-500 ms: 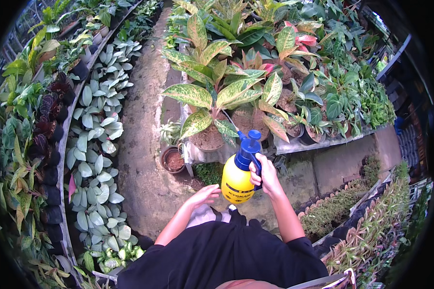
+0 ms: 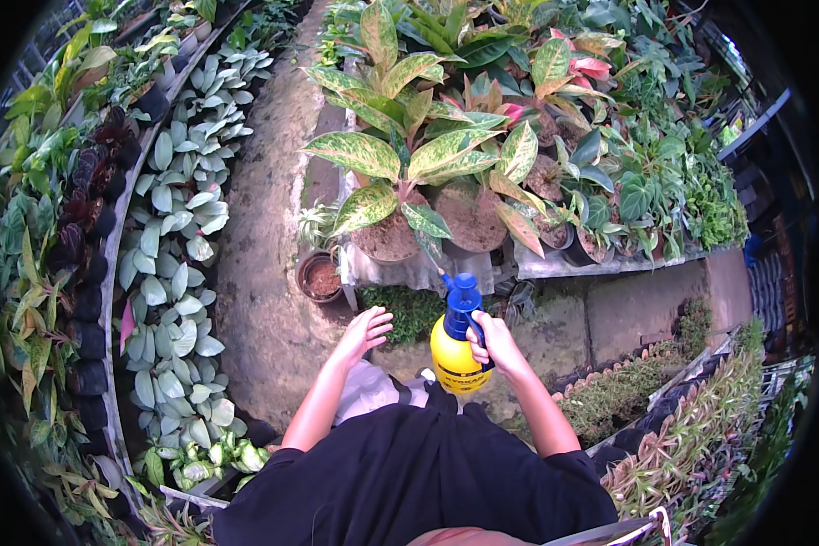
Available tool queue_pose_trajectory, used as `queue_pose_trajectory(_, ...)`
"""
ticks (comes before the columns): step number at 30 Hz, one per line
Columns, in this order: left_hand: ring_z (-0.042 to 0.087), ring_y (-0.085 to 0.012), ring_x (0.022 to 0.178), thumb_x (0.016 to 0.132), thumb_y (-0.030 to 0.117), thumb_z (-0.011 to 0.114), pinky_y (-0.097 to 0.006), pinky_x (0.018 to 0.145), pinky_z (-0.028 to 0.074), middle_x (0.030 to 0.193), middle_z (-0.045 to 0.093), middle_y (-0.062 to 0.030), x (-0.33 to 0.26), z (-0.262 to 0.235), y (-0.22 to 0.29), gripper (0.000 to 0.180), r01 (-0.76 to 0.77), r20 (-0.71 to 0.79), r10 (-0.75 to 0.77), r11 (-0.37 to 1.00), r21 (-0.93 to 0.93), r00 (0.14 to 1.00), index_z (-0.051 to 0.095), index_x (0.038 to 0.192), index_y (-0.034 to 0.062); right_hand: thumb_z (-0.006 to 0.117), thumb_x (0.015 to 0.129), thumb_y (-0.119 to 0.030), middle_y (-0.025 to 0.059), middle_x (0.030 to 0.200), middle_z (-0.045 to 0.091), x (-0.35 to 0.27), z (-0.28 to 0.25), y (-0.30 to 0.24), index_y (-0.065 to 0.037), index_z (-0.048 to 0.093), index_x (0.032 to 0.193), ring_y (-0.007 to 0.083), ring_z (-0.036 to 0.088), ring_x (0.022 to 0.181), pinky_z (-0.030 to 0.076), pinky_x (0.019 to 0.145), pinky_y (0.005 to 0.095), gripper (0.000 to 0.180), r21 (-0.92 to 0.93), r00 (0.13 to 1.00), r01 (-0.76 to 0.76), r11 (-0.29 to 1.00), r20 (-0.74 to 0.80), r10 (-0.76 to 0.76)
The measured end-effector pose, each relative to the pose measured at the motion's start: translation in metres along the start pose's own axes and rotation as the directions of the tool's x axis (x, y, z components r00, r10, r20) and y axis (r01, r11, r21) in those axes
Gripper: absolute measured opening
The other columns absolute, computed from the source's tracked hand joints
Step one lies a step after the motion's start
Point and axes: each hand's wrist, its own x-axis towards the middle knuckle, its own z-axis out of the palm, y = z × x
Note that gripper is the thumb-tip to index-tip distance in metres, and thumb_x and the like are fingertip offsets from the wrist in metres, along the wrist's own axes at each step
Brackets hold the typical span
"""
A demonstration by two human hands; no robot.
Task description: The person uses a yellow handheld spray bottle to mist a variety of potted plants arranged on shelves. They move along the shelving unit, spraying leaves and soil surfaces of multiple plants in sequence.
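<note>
My right hand [image 2: 495, 346] is wrapped round the blue handle of a yellow pump sprayer [image 2: 453, 357]. The sprayer stands nearly upright in front of my body, its thin nozzle aimed away from me at the potted plants. My left hand [image 2: 364, 333] is held in the air to the left of the sprayer, empty, with its fingers stretched out. Just beyond the nozzle, a plant with large speckled green and yellow leaves [image 2: 362, 156] grows in a round pot [image 2: 389, 238] at the table's near edge. Next to it is another soil-filled pot [image 2: 472, 221].
A small brown pot [image 2: 320, 276] with soil stands on the path [image 2: 255, 237] at left. Rows of pale-leaved plants [image 2: 182, 300] line the path's left side. Many potted plants crowd the table [image 2: 573, 270] ahead. Low planted beds [image 2: 619, 393] lie at the right.
The sprayer and my right hand have come lower and closer to my body, away from the leaves. My left hand has risen and shifted slightly left.
</note>
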Motion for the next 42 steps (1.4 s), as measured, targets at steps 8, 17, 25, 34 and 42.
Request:
queue_pose_trajectory(8,0.048,-0.0169,0.104,0.085,0.039,0.042,-0.032,0.086,0.037,0.116,0.048,-0.0061,-0.001,0.022,-0.001,0.045,-0.061,-0.016,0.061,0.998,0.014,0.998,0.039,0.118,0.0082,0.038,0.085,-0.034,-0.0005,0.039,0.032,0.0,-0.013,0.021,-0.006,0.041,0.057,0.0081,0.029,0.029,0.024,0.031,0.0227,0.04,0.001,1.0,0.005,1.0,0.026,-0.006)
queue_pose_trajectory(17,0.046,-0.0205,0.106,0.087,0.038,0.038,-0.035,0.087,0.037,0.118,0.046,-0.0087,-0.008,0.046,-0.026,0.047,-0.075,0.003,0.075,0.996,0.043,0.997,0.036,0.121,0.0057,0.036,0.086,-0.036,-0.0007,0.039,0.034,-0.002,-0.033,0.047,-0.006,0.041,0.057,0.0074,0.03,0.029,0.024,0.031,0.0219,0.042,-0.116,0.993,0.022,0.993,0.115,-0.008)
queue_pose_trajectory(25,0.048,-0.0177,0.103,0.087,0.036,0.039,-0.032,0.084,0.038,0.116,0.049,-0.0074,-0.009,0.068,-0.046,0.042,-0.071,-0.012,0.071,0.997,0.018,0.997,0.04,0.117,0.0069,0.037,0.086,-0.033,0.0003,0.043,0.035,-0.02,-0.085,0.058,-0.005,0.04,0.059,0.0079,0.03,0.03,0.027,0.03,0.0218,0.039,0.148,0.979,0.12,0.982,-0.183,-0.092)
queue_pose_trajectory(34,0.046,-0.0207,0.107,0.087,0.037,0.039,-0.036,0.088,0.037,0.119,0.046,-0.0097,-0.001,0.098,-0.054,0.046,-0.043,0.078,0.036,0.995,0.089,0.996,0.037,0.12,0.0047,0.035,0.086,-0.034,-0.0008,0.037,0.032,-0.04,-0.108,0.063,-0.006,0.04,0.056,0.0088,0.028,0.028,0.024,0.03,0.0222,0.041,0.134,0.95,0.171,0.976,-0.285,-0.127)
queue_pose_trajectory(42,0.047,-0.0193,0.105,0.087,0.037,0.038,-0.034,0.087,0.037,0.117,0.048,-0.0082,-0.002,0.103,-0.06,0.044,-0.018,0.089,0.009,0.995,0.101,0.996,0.039,0.118,0.0065,0.037,0.085,-0.036,-0.0006,0.038,0.034,-0.043,-0.108,0.07,-0.006,0.041,0.056,0.008,0.03,0.028,0.024,0.03,0.0223,0.041,0.162,0.952,0.213,0.964,-0.254,-0.168)
